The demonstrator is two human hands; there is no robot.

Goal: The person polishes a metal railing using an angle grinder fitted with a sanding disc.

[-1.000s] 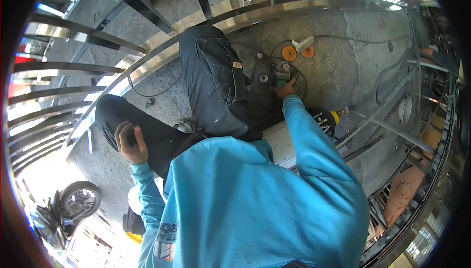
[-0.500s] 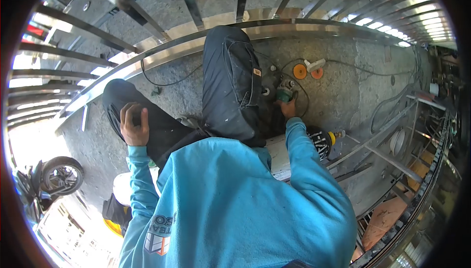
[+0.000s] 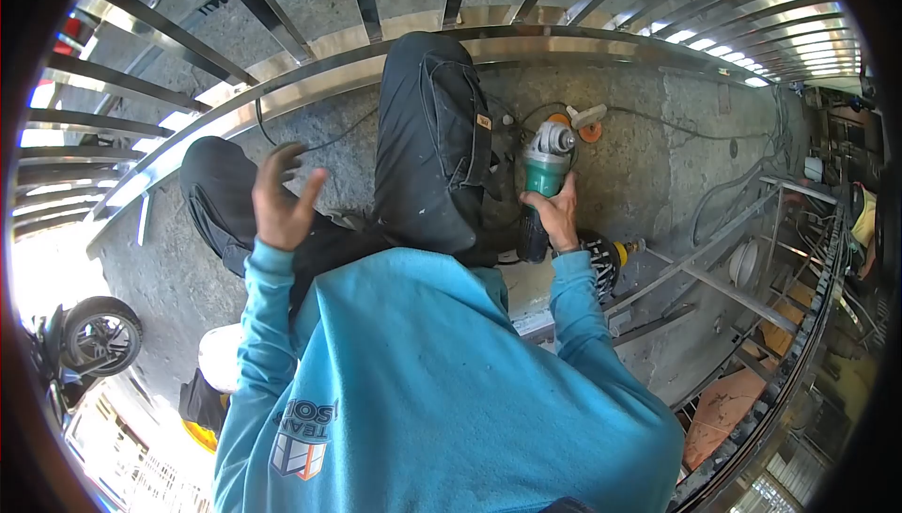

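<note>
A green and black angle grinder [image 3: 545, 178] is up off the concrete floor, gripped round its body by my right hand [image 3: 561, 214]. Its silver head and bare spindle point away from me, and I see no disc on it. My left hand [image 3: 284, 203] is raised above my left thigh, fingers apart and holding nothing. On the floor beyond the grinder lie two orange discs [image 3: 590, 132], one of them partly covered by the grinder's head. A pale block-like piece [image 3: 589, 116] with a cable rests against them.
A shiny metal railing [image 3: 601, 43] curves across the front. A cable [image 3: 676, 122] runs right along the floor. At the right stand a metal frame [image 3: 742, 300] and a black object with a yellow end [image 3: 615, 257]. A motorcycle wheel [image 3: 101, 336] shows at left.
My right hand has lifted the grinder from the floor and brought it closer to me. My left hand has risen off my thigh and its fingers have spread.
</note>
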